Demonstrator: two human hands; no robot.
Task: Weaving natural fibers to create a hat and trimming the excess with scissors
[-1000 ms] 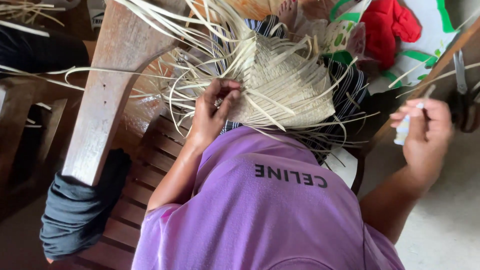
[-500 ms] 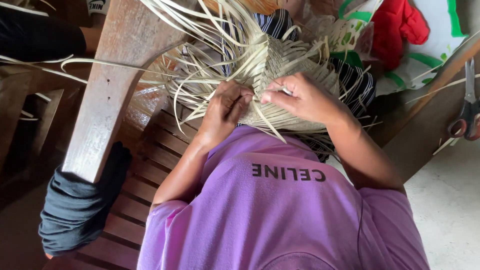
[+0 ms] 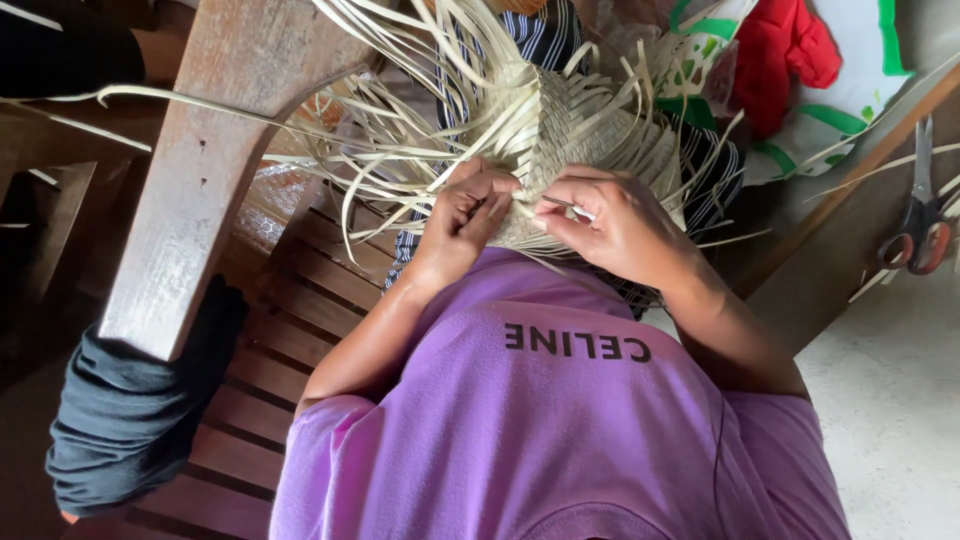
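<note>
While the fingertips of the left hand (image 3: pixel 462 222) are pinching a thin pale strip at the near edge of the woven piece (image 3: pixel 590 150), the fingers of the right hand (image 3: pixel 612 226) are curling in and pinching another strip just beside them, with what looks like a thin grey tool poking out between thumb and finger, though it is too small to be sure. Both hands are meeting at one spot on the edge, so the two strips are staying tight while they are being crossed. The woven piece is sitting on the person's lap, close to the purple shirt (image 3: pixel 560 420), so the arms are staying bent and easy. Its finished part is looking flat and neat, and many loose strips (image 3: pixel 420 110) are sticking out all around it, waiting their turn. Under the lap, a brown wooden bench (image 3: pixel 290 330) with slats is holding the person up, and its wide armrest (image 3: pixel 215 160) is standing off to the left side. A dark cloth (image 3: pixel 130 420) is hanging over the end of that armrest. Well apart to the right, red-handled scissors (image 3: pixel 915 230) are lying on a wooden rail, out of the way.
</note>
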